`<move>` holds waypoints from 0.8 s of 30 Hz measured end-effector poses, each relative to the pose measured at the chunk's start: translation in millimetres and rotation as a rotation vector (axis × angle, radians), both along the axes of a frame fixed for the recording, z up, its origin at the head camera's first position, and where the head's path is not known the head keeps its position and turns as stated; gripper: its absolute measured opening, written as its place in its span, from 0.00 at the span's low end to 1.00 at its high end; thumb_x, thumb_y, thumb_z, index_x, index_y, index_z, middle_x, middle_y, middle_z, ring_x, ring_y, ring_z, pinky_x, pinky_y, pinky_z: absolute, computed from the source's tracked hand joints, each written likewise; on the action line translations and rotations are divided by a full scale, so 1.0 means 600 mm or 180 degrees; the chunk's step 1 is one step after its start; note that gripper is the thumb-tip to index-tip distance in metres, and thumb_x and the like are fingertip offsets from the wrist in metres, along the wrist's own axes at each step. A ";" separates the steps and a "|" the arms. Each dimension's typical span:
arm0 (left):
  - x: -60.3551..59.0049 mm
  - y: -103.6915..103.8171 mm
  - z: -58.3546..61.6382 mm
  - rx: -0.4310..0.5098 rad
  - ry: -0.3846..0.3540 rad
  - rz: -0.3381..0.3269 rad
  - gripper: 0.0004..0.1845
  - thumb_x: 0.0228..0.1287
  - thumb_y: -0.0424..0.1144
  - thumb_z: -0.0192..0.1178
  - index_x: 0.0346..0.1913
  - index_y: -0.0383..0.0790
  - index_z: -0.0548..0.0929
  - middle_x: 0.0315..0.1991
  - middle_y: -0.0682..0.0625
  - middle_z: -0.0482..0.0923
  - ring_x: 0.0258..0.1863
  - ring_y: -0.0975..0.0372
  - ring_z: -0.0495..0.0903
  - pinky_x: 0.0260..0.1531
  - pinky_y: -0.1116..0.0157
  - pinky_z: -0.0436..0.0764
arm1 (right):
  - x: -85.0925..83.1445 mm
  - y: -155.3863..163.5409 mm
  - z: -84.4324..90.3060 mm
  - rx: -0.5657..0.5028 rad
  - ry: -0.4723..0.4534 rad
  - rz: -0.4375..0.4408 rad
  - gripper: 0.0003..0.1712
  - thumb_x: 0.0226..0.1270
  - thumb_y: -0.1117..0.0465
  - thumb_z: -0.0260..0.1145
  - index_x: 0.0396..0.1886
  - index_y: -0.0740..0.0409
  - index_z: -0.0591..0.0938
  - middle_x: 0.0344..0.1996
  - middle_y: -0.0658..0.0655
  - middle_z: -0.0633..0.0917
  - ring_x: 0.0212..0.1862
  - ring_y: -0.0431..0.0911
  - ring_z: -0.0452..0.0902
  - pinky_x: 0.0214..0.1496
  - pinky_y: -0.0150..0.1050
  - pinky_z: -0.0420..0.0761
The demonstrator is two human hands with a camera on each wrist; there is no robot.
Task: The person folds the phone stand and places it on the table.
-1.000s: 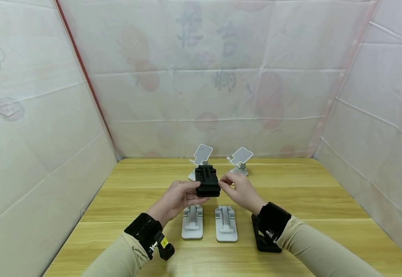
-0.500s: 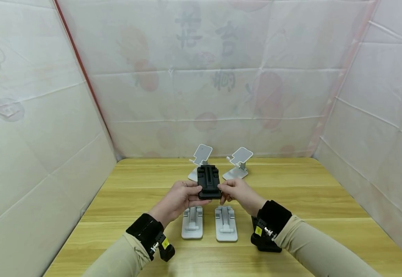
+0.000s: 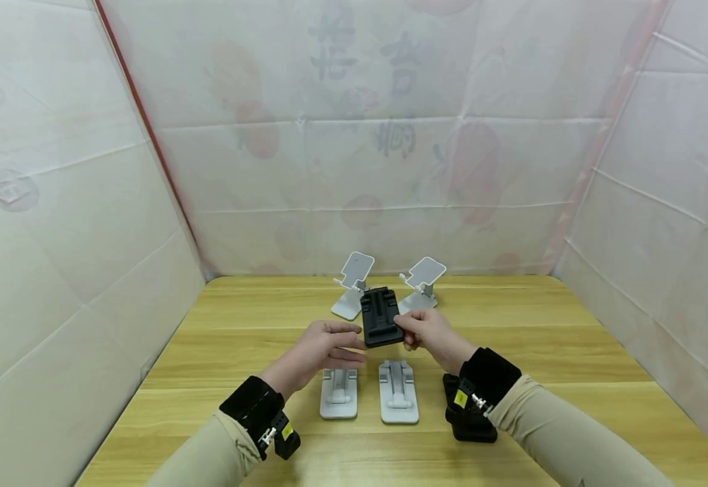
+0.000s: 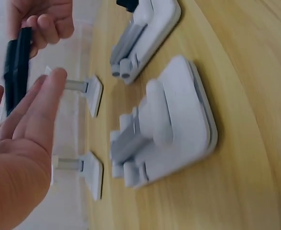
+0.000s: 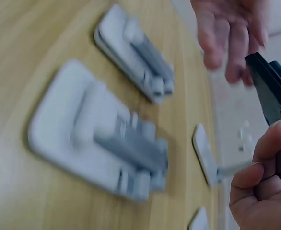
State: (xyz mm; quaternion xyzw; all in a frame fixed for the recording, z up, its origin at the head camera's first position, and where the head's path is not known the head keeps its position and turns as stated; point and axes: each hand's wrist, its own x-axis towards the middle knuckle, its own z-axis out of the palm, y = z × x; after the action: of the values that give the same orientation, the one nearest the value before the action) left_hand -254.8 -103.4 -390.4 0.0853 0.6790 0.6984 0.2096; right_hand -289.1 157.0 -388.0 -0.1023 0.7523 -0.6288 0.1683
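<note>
A folded black phone stand (image 3: 381,318) is held in the air above the middle of the table. My right hand (image 3: 430,331) pinches its right edge between thumb and curled fingers. Just left of the stand, my left hand (image 3: 323,348) has its fingers extended and spread, apart from it. In the left wrist view the left hand (image 4: 25,139) is seen with straight fingers, near the dark stand (image 4: 17,67). The right wrist view shows the right hand's (image 5: 270,177) fingertips gripping the stand's (image 5: 272,91) lower end.
Two folded white phone stands (image 3: 339,396) (image 3: 399,396) lie on the wooden table (image 3: 256,304) below the hands. Behind, two white stands (image 3: 354,284) (image 3: 422,283) stand unfolded. Another black stand (image 3: 472,423) lies under the right wrist. Cloth walls (image 3: 354,169) close in the table's back and sides.
The left hand has let go of the black phone stand, its fingers opening. The right hand has taken hold of its edge and moved it slightly to the right, tilting it.
</note>
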 end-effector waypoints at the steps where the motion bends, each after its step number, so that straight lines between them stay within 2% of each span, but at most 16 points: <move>1: 0.001 -0.004 0.000 -0.0086 0.0032 0.0076 0.27 0.76 0.41 0.58 0.70 0.27 0.72 0.58 0.31 0.81 0.55 0.41 0.84 0.54 0.54 0.87 | -0.003 0.007 -0.001 0.0037 0.0013 -0.0030 0.19 0.81 0.57 0.58 0.25 0.57 0.71 0.20 0.51 0.71 0.28 0.45 0.71 0.36 0.37 0.78; 5: 0.002 -0.023 -0.001 -0.0561 0.0228 0.0470 0.24 0.74 0.39 0.59 0.67 0.29 0.76 0.55 0.32 0.83 0.53 0.44 0.85 0.53 0.53 0.87 | -0.015 0.039 -0.007 0.0161 0.0001 -0.0188 0.20 0.82 0.57 0.57 0.25 0.56 0.70 0.20 0.51 0.70 0.28 0.45 0.71 0.38 0.37 0.78; 8: 0.004 -0.040 -0.003 -0.1273 0.0605 0.0689 0.21 0.73 0.39 0.60 0.63 0.31 0.80 0.52 0.38 0.86 0.54 0.46 0.85 0.54 0.51 0.86 | -0.024 0.064 -0.013 0.0230 -0.0051 -0.0300 0.18 0.82 0.57 0.56 0.26 0.56 0.70 0.20 0.51 0.70 0.29 0.47 0.71 0.40 0.41 0.78; 10: 0.005 -0.054 -0.007 -0.1805 0.0906 0.0712 0.21 0.73 0.40 0.60 0.62 0.31 0.81 0.54 0.39 0.85 0.56 0.46 0.83 0.57 0.49 0.84 | -0.030 0.080 -0.019 0.0286 -0.0085 -0.0355 0.18 0.82 0.57 0.57 0.27 0.56 0.71 0.20 0.51 0.71 0.30 0.48 0.72 0.42 0.42 0.77; 13: 0.008 -0.074 -0.013 -0.2522 0.1292 0.0567 0.24 0.72 0.42 0.61 0.63 0.30 0.80 0.60 0.36 0.81 0.62 0.43 0.78 0.63 0.45 0.79 | -0.038 0.105 -0.031 0.0435 -0.0096 -0.0436 0.18 0.82 0.56 0.57 0.28 0.56 0.71 0.20 0.51 0.72 0.30 0.48 0.73 0.41 0.43 0.75; 15: 0.011 -0.088 -0.019 -0.2836 0.1377 0.0409 0.28 0.71 0.44 0.63 0.66 0.29 0.78 0.64 0.33 0.77 0.66 0.38 0.73 0.67 0.40 0.73 | -0.043 0.121 -0.041 0.0537 -0.0106 -0.0471 0.17 0.82 0.56 0.57 0.28 0.57 0.72 0.21 0.52 0.74 0.31 0.49 0.74 0.39 0.43 0.74; 17: 0.015 -0.101 -0.025 -0.3105 0.1382 0.0256 0.32 0.69 0.47 0.64 0.69 0.30 0.75 0.68 0.31 0.73 0.69 0.33 0.67 0.69 0.34 0.66 | -0.047 0.136 -0.050 0.0634 -0.0115 -0.0488 0.18 0.82 0.57 0.57 0.28 0.57 0.73 0.22 0.53 0.75 0.31 0.49 0.74 0.38 0.43 0.72; 21: 0.024 -0.122 -0.036 -0.3533 0.1326 0.0049 0.39 0.64 0.52 0.69 0.73 0.35 0.72 0.74 0.31 0.64 0.71 0.25 0.56 0.65 0.22 0.55 | -0.051 0.159 -0.065 0.0785 -0.0207 -0.0537 0.17 0.82 0.58 0.56 0.29 0.58 0.75 0.22 0.54 0.76 0.30 0.50 0.73 0.36 0.42 0.71; 24: 0.031 -0.132 -0.042 -0.3700 0.1259 -0.0032 0.45 0.59 0.54 0.73 0.74 0.38 0.70 0.76 0.31 0.59 0.71 0.23 0.53 0.62 0.19 0.53 | -0.052 0.169 -0.073 0.0884 -0.0308 -0.0605 0.17 0.81 0.58 0.57 0.28 0.59 0.77 0.19 0.53 0.75 0.26 0.47 0.75 0.33 0.40 0.73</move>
State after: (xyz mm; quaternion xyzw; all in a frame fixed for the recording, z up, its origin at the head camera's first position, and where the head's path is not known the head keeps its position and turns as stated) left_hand -236.5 -182.7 -415.4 0.0882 0.9744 0.1838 0.0952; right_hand -320.4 258.2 -431.6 0.0239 0.8292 -0.5360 0.1566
